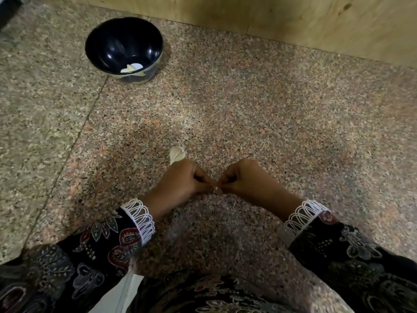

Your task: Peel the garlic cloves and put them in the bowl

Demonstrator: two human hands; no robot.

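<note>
Garlic clove [216, 189] pinched by both hands over speckled granite floor [270, 109].

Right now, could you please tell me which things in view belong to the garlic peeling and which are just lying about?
Part of the job:
- left hand and right hand, pinching a small piece between them, mostly hidden
- black bowl, pale pieces inside
- garlic piece on the floor beyond the left hand

Just lying about:
- wooden board along the far edge
</note>
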